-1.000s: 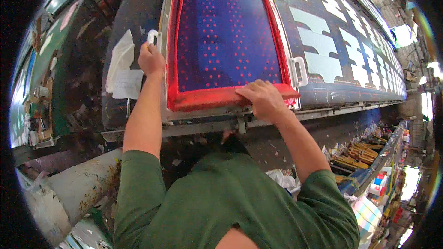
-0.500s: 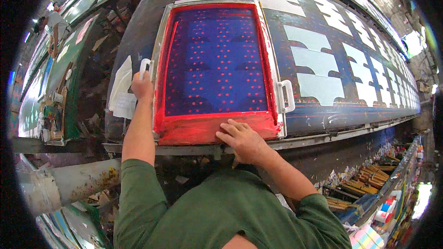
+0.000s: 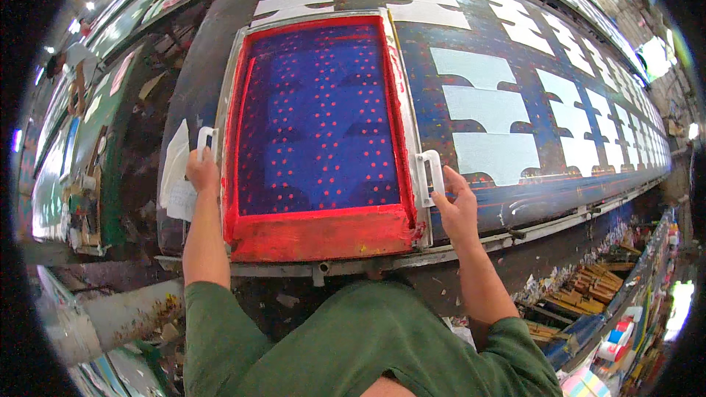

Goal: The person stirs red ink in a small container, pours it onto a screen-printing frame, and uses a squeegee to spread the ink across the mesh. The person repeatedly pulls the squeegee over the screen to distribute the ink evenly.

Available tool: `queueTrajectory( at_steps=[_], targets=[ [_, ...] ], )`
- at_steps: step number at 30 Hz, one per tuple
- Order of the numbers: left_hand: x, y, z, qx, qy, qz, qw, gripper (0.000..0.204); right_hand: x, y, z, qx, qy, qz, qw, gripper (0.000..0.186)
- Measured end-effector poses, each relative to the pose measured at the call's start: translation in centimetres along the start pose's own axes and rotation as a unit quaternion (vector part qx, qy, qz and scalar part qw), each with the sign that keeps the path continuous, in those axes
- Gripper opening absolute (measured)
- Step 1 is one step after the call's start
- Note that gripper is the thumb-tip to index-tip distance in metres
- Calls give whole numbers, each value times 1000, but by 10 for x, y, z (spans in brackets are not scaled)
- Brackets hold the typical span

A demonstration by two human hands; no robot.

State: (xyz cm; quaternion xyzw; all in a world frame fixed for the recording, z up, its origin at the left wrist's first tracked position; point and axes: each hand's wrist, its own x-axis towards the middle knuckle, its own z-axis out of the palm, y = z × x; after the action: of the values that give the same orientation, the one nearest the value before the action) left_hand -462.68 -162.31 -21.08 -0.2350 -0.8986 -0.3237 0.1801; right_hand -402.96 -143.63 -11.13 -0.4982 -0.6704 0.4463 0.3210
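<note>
In front of me a screen-printing frame [image 3: 323, 121] lies on the long dark table, its blue mesh dotted with red and red ink along its borders. A wide red band covers its near end. My left hand [image 3: 202, 174] is closed round the white handle [image 3: 208, 140] on the frame's left side. My right hand [image 3: 459, 209] is at the right-hand white handle [image 3: 431, 178], thumb close to its lower end and fingers apart, not wrapped round it. Pale cut fabric pieces show dimly through the mesh.
White fabric pieces [image 3: 489, 131] lie in rows over the table [image 3: 500, 209] to the right and at the far side. A paper sheet [image 3: 179, 198] lies beside my left hand. Wooden strips [image 3: 588, 287] fill a trough at lower right. A person [image 3: 79, 66] stands at far left.
My right hand has left the frame's red near end and moved right, up to the right handle. My left hand still grips the left handle. The whole view has shifted slightly.
</note>
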Motion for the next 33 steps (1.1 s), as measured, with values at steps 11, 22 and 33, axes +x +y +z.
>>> queueTrajectory(
  at_steps=[11, 22, 33],
  targets=[
    [1, -7, -3, -56, -67, -41, 995, 37, -5, -18, 7, 123, 1, 78, 989, 52],
    [25, 12, -14, -147, -70, -62, 985, 38, -1, -44, -30, 139, -3, 27, 990, 46],
    [-56, 213, -2, -152, -64, -29, 986, 32, 64, 39, -175, 140, 67, 8, 988, 40]
  ],
)
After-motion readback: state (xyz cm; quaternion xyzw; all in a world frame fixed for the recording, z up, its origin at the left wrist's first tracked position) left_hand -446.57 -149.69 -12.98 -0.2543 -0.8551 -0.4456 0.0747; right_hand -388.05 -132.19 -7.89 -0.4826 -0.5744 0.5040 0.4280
